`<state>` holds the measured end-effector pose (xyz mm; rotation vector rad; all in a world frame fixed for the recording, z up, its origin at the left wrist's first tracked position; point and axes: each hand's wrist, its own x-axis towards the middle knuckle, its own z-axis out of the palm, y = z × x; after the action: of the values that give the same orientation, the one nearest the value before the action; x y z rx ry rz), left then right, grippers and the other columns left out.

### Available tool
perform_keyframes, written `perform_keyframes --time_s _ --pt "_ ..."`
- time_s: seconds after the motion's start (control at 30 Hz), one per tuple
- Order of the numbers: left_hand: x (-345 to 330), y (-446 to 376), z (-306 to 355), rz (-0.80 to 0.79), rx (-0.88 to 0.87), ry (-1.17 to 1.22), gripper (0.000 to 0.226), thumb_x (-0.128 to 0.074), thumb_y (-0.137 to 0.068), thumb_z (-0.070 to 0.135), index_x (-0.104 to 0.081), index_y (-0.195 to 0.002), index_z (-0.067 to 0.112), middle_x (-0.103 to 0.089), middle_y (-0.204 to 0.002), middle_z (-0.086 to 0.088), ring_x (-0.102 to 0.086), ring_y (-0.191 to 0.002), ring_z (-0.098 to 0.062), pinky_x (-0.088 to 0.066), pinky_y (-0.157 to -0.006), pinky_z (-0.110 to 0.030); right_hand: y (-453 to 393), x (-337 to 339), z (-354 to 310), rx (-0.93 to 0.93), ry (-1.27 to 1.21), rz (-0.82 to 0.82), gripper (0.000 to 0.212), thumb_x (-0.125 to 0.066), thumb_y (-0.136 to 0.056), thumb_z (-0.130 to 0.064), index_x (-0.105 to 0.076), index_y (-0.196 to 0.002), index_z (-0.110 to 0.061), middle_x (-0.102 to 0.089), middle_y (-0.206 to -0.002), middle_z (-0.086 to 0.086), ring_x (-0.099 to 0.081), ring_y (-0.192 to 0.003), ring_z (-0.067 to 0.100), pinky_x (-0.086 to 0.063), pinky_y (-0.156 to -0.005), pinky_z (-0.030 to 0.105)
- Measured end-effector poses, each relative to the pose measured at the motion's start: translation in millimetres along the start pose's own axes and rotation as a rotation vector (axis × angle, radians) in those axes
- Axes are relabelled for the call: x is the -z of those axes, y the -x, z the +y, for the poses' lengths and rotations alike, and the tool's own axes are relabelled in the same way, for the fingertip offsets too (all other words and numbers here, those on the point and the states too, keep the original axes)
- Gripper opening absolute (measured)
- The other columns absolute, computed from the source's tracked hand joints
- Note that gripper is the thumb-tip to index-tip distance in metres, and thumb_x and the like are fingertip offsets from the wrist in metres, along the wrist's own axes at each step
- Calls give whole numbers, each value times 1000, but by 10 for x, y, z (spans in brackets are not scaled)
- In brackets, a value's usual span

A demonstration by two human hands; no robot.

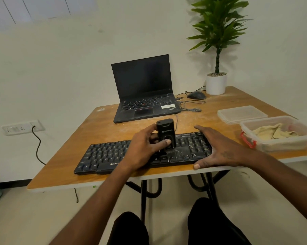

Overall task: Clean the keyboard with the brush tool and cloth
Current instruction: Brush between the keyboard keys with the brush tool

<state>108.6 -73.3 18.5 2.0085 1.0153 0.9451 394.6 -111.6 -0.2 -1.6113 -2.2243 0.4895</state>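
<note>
A black dusty keyboard [105, 156] lies along the front edge of the wooden table [64, 174]. My left hand [142, 151] grips a black brush tool [166, 133] held upright, its lower end down on the keys near the keyboard's middle. My right hand [219, 149] rests flat on the keyboard's right end, fingers spread, thumb at the table's front edge. A yellowish cloth [272, 132] lies crumpled inside a clear plastic box [280, 145] at the right.
An open black laptop [143, 91] stands behind the keyboard. A mouse [196, 95] with its cable and a potted plant [216, 84] are at the back right. The box's lid [242, 114] lies beside the box. A wall socket [22, 127] is at the left.
</note>
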Motion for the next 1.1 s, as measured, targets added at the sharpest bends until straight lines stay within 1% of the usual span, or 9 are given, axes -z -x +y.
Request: perform_keyframes --time_s 0.1,0.23,0.33,0.47,0.53,0.63,0.8,0.97,1.1 --pt "94 52 -8 7 17 -7 59 -77 -94 19 -51 -148 26 -75 -128 -1 -74 -112 -9 -63 -96 -37 3 -3 9 -2 6 -6 136 -77 -53 -83 1 -156 -41 -11 -164 -11 -20 -148 15 -31 -118 42" --pt "-227 -80 141 -17 -72 -99 52 -78 -94 22 -56 -142 25 -73 -132 -2 -70 -114 -3 -59 -95 -22 3 -1 -8 -3 -4 6 137 -78 -51 -83 -1 -156 -41 -16 -162 -11 -24 -145 13 -33 -117 41" --pt "-386 -257 188 -5 -114 -157 55 -80 -93 25 -57 -143 23 -72 -136 -3 -69 -120 -8 -54 -94 -14 6 -1 -12 1 -28 16 136 -78 -50 -84 -4 -156 -41 -20 -161 -10 -27 -144 12 -36 -116 44" --pt "-200 -395 122 18 -87 -216 60 -79 -93 24 -54 -148 22 -68 -142 -2 -62 -125 -5 -49 -86 -4 23 9 -13 -6 -11 1 136 -78 -53 -83 0 -156 -41 -13 -163 -12 -21 -146 11 -31 -118 40" --pt "-11 -404 45 40 -60 -232 59 -78 -93 24 -54 -147 22 -67 -142 -1 -59 -120 0 -54 -91 -10 17 12 -13 -2 -5 1 136 -78 -54 -82 1 -156 -41 -11 -164 -13 -20 -147 11 -30 -118 39" --pt "174 -404 -65 62 -10 -220 60 -78 -93 24 -53 -148 22 -67 -142 -1 -63 -122 -6 -59 -100 -30 2 4 1 -3 1 -5 136 -76 -52 -85 2 -155 -42 -9 -164 -14 -19 -148 13 -29 -118 40" --pt "-118 -556 2 27 -53 -186 58 -79 -93 22 -56 -146 18 -69 -139 -3 -65 -114 0 -56 -80 -8 9 0 -9 -2 -15 0 136 -78 -53 -83 1 -156 -41 -12 -163 -15 -21 -146 11 -29 -114 34" --pt "-367 -767 88 0 -64 -191 59 -79 -93 25 -55 -147 19 -66 -144 -4 -64 -131 -16 -53 -102 -29 10 9 -33 -14 -17 -2 137 -78 -52 -83 1 -155 -42 -12 -163 -15 -21 -146 10 -31 -117 39" --pt "-20 -679 -22 -4 2 -208 56 -76 -95 22 -54 -146 20 -66 -143 -3 -61 -123 -5 -47 -85 -10 21 18 -32 -7 -12 -8 136 -78 -53 -82 2 -155 -42 -10 -163 -14 -20 -147 12 -31 -117 39"
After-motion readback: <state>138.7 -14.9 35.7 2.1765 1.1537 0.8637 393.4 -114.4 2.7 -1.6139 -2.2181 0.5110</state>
